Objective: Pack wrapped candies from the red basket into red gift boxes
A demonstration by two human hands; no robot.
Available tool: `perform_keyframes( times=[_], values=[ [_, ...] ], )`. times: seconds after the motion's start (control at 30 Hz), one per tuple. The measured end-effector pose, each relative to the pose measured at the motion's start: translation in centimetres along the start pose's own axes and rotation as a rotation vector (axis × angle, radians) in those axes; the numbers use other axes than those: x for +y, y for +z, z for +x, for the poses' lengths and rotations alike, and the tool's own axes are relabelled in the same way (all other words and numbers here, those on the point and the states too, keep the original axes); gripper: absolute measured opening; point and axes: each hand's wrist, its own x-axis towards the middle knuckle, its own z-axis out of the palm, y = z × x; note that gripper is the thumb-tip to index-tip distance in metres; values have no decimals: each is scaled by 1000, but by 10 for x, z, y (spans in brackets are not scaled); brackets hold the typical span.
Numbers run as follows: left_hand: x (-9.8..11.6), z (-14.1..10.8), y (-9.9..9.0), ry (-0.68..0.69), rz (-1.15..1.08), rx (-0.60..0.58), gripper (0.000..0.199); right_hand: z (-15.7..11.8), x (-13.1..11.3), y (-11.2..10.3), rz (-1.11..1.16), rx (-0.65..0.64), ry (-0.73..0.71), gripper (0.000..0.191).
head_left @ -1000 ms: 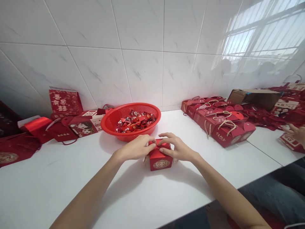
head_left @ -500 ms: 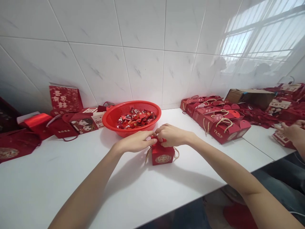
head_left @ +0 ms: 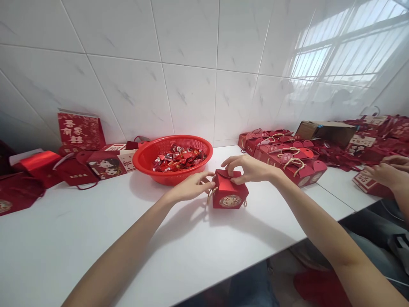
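Head view: the red box (head_left: 230, 189) is between the two hands, upright on the desk (head_left: 96, 238), its round pale emblem facing the person. The right hand (head_left: 251, 168) is over its top from the far right, thumb and fingers bent onto the folded flaps; whether that grip pinches a flap or only presses it, I cannot tell. The left hand (head_left: 191, 186) comes from the left, thumb and forefinger slightly apart at the box's upper left edge, beside a twisted cord handle (head_left: 212, 195); I cannot tell whether it is clamped on anything. The box is squat, with no clear long axis, and the right grip covers more of it. Beyond the left grip is a red basket (head_left: 174, 177) of wrapped sweets (head_left: 179, 158), just beside the fingers. The white surface lies bare on the near side of both grips, down to the edge, with shadows across it. Right of the right grip, past a small stretch of white, are rows of corded boxes (head_left: 305, 170); farther right, another person's hand (head_left: 388, 175) is at a box. The tiled wall (head_left: 188, 94) rises behind the basket and bounds the room on the far side.
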Motion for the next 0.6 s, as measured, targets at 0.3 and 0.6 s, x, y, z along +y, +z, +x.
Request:
perform_keyframes(
  times=[0.3, 0.6],
  values=[
    [-16, 15, 24, -39, -62, 203, 54, -11, 12, 29, 68, 33, 24, 19],
    [7, 4, -9, -244, -601, 147, 43, -46, 63, 71, 540, 255, 343, 29]
  ],
)
